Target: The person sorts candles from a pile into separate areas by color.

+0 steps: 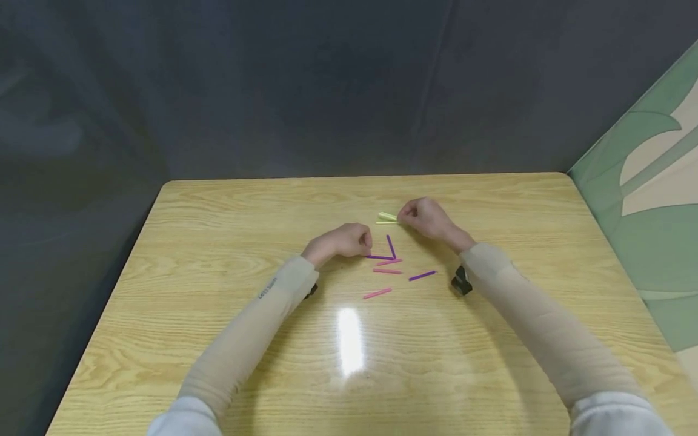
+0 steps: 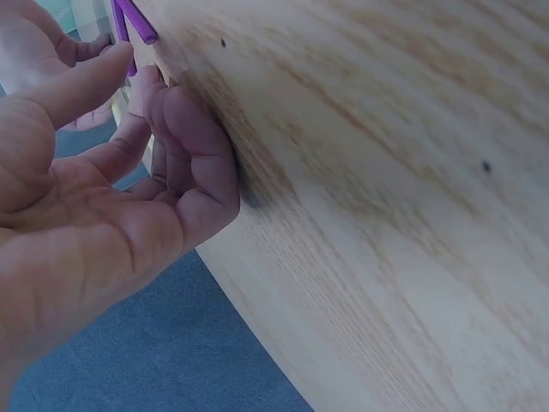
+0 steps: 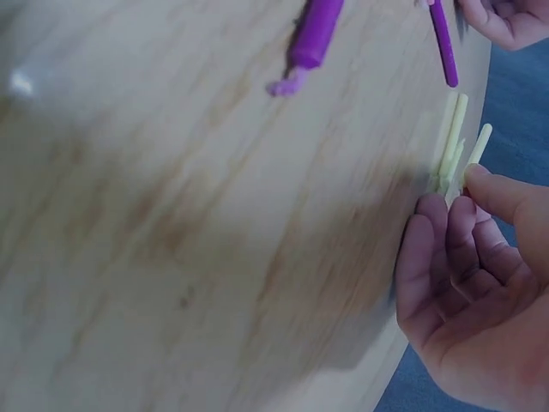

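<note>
My right hand (image 1: 428, 218) pinches a thin pale-yellow candle (image 3: 482, 144) between thumb and fingertips, at the far middle of the table. Beside it, other yellow candles (image 3: 455, 133) lie close together. Farther left, my left hand (image 1: 349, 240) has its thumb and forefinger at the left end of a purple candle (image 1: 380, 257); its other fingers are curled. That candle's right end meets a second purple candle (image 1: 391, 246), forming a corner. In the left wrist view the fingers partly hide the purple candle (image 2: 123, 30) at the fingertips.
Pink candles (image 1: 387, 271) lie nearer me, one (image 1: 377, 293) apart from the others. A third purple candle (image 1: 422, 275), wick showing in the right wrist view, rests to their right. The wooden table (image 1: 218, 242) meets a dark curtain (image 1: 305, 91) behind and a green patterned panel (image 1: 654, 254) at right.
</note>
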A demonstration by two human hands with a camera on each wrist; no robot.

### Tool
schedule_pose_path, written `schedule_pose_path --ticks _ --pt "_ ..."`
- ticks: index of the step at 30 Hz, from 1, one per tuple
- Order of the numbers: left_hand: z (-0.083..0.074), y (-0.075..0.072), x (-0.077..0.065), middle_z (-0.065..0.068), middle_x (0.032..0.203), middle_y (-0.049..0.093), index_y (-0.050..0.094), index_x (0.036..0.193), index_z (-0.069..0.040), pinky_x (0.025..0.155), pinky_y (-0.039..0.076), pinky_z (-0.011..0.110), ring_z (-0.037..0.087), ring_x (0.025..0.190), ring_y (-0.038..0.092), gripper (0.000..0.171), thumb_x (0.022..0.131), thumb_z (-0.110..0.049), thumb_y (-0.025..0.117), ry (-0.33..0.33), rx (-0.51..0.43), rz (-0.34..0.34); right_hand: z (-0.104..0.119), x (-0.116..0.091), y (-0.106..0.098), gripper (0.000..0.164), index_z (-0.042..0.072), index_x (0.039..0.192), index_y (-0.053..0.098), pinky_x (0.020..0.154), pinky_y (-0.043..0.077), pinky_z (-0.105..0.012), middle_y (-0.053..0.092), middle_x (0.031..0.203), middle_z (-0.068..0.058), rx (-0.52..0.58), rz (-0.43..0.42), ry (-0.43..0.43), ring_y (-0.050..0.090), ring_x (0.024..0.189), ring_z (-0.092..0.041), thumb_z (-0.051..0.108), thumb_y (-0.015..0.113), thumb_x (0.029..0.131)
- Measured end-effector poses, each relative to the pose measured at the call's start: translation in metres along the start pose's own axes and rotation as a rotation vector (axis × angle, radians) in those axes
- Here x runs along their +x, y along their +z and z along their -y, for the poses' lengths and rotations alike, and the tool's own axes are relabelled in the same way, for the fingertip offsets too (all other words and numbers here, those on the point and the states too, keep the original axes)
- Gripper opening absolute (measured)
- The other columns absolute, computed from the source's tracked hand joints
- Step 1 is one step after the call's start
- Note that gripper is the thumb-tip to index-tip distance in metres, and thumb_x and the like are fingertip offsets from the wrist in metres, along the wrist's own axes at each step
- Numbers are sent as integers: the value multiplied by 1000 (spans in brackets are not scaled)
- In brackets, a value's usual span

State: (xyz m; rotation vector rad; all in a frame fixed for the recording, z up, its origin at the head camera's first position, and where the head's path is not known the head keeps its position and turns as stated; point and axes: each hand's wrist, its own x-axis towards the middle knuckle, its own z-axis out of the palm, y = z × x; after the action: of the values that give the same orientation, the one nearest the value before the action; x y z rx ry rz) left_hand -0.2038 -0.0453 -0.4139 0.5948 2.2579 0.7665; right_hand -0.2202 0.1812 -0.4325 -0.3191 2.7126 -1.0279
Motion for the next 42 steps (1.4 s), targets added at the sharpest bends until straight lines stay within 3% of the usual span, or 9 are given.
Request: schedule_pose_path --ticks 6,14,42 --pt "0 1 -2 6 99 58 58 101 -4 78 46 29 17 85 51 8 96 -10 60 2 -10 6 0 1 4 16 -1 100 70 71 48 -32 69 91 -13 -63 -6 11 58 74 -20 11 62 94" --pt "5 1 -2 6 91 56 58 98 -4 66 40 27 14 71 46 11 99 -7 47 17 -38 4 1 3 9 16 1 102 70 70 45 -35 68 95 -13 -103 -8 35 55 78 -22 12 61 94" --pt "5 -1 -2 5 97 59 58 98 -6 70 43 27 16 79 50 9 99 -13 54 15 -34 0 4 6 7 14 5 100 70 69 47 -36 69 95 -11 -140 -11 40 58 77 -22 16 62 93"
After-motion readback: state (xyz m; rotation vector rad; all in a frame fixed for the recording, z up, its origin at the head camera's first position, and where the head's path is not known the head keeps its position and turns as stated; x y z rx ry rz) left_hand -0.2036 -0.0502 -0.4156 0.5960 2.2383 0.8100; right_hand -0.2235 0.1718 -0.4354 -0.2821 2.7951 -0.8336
